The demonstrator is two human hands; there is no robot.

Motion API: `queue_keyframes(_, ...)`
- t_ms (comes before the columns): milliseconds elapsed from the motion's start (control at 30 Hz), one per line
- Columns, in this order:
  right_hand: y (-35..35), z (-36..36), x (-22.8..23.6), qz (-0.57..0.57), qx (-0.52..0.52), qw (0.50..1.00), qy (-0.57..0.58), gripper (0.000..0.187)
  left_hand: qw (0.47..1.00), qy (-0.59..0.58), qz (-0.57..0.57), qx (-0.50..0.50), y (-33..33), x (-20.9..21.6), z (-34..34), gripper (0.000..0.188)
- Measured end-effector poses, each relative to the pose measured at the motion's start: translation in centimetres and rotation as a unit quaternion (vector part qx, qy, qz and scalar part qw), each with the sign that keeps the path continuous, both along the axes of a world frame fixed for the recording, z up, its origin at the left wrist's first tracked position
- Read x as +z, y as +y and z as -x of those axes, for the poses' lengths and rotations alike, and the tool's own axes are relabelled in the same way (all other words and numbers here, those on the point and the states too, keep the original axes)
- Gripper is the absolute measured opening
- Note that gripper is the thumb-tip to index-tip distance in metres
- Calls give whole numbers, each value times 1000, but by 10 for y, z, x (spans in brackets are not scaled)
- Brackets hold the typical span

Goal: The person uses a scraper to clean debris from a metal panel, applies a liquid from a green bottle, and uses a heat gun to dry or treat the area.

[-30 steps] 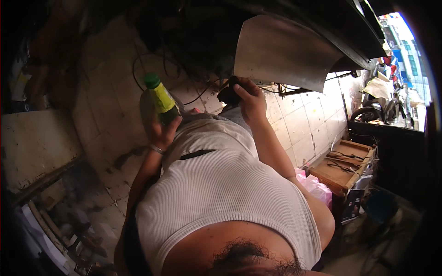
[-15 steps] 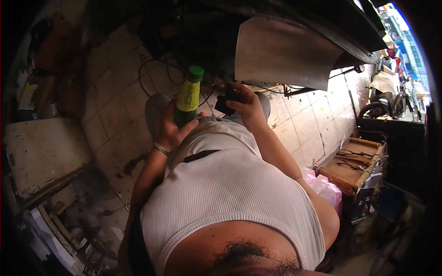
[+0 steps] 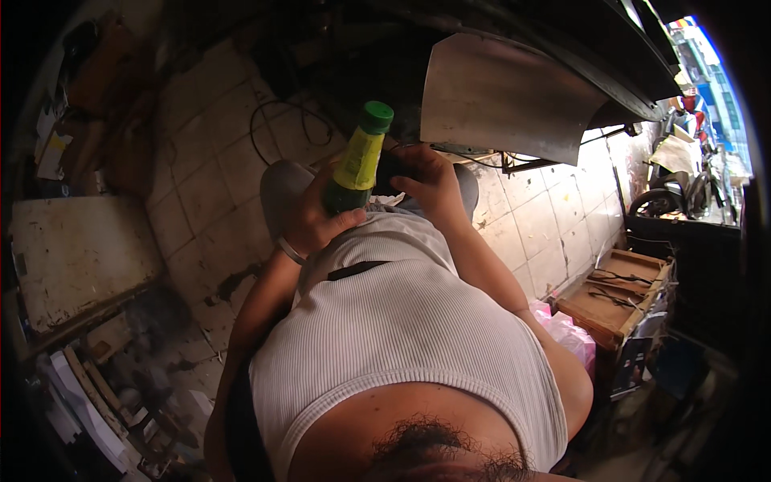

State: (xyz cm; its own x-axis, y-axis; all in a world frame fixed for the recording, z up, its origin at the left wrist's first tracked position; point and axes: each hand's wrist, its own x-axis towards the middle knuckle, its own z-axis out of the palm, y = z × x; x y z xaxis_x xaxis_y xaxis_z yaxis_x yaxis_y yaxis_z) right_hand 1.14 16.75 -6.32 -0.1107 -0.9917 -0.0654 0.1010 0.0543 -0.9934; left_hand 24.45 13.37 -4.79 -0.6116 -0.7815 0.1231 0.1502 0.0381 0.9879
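Note:
My left hand (image 3: pixel 320 218) is closed around the lower part of a dark green bottle (image 3: pixel 359 167) with a yellow label and a green cap. The bottle leans a little to the right, its cap on and pointing away from me. Close beside it, my right hand (image 3: pixel 434 183) is closed on a small black object (image 3: pixel 393 172). The bottle partly covers that object, and its kind cannot be made out. Both hands are in front of my waist, above my knees.
A bare metal sheet (image 3: pixel 506 96) hangs beneath a dark bench ahead. A thin cable (image 3: pixel 254 132) lies on the tiled floor. A worn pale board (image 3: pixel 84 257) is at left. At right are a wooden drawer (image 3: pixel 610 297) and pink plastic bags (image 3: pixel 566 333); motorbikes (image 3: pixel 671 189) stand beyond.
My left hand has brought the bottle to the right, closer to the right hand, and tilted it more. The bottle now overlaps the black object in view.

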Motion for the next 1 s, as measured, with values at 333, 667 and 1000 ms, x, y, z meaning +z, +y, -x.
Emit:
queue_keyframes(333, -5, 0, 23, -16, 37, 989, -141, 45, 987, 27, -130, -87, 0, -10, 3, 69)
queue_keyframes(667, 4, -15, -8, -136, 51, 845, -514, 34, 982, 108, -137, -76, -2, -1, 5, 81)
queue_keyframes(1000, -8, -9, 1, -40, -107, 924, -366, 22, 979, -149, 133, 39, -12, 7, -24, 78)
